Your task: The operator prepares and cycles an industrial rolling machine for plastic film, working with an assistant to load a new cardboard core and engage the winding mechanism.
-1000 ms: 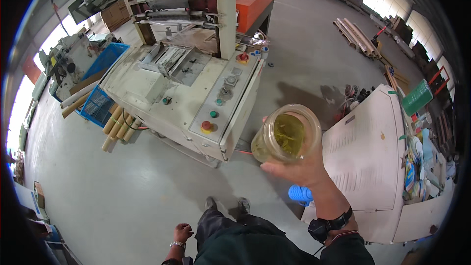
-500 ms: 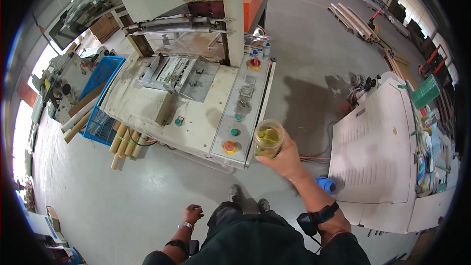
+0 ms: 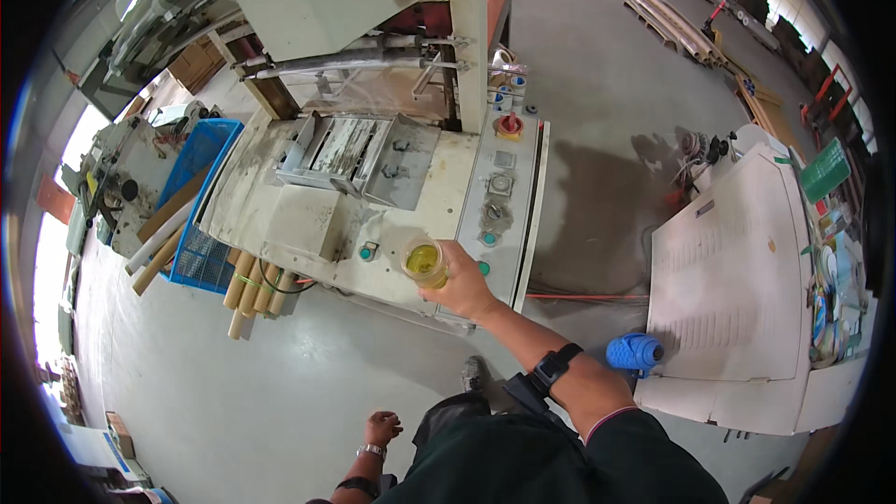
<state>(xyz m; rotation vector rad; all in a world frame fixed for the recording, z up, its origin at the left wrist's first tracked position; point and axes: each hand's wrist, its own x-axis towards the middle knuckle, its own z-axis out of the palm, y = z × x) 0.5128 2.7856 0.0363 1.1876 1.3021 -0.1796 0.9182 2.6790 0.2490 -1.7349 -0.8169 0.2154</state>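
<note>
Person's right grip (image 3: 459, 278) is closed round a clear, wide-mouthed jar (image 3: 426, 266) of yellow-green liquid, above the front part of a cream-painted metal machine (image 3: 453, 177); can't tell if the jar's base touches it. Left grip (image 3: 383, 427) hangs in front of the machine, fingers loosely open, nothing seen in it. Main risk, prob. a spill: no lid shows, so a tilt or knock vs. the machine could wet the long grey control panel (image 3: 516, 224) on its right side. A stray wrist might also press that panel's round green button (image 3: 483, 268). Also abt.: grey metal fixture (image 3: 401, 173) atop the machine, beyond the jar; blue plastic crate (image 3: 203, 247) & tan cardboard tubes (image 3: 250, 294) to the machine's left; to its right, orange-red cable (image 3: 588, 297) across the floor, poss. trip hazard, plus blue textured roll (image 3: 635, 352) & white louvred metal cabinet (image 3: 728, 280) narrowing the way past.
</note>
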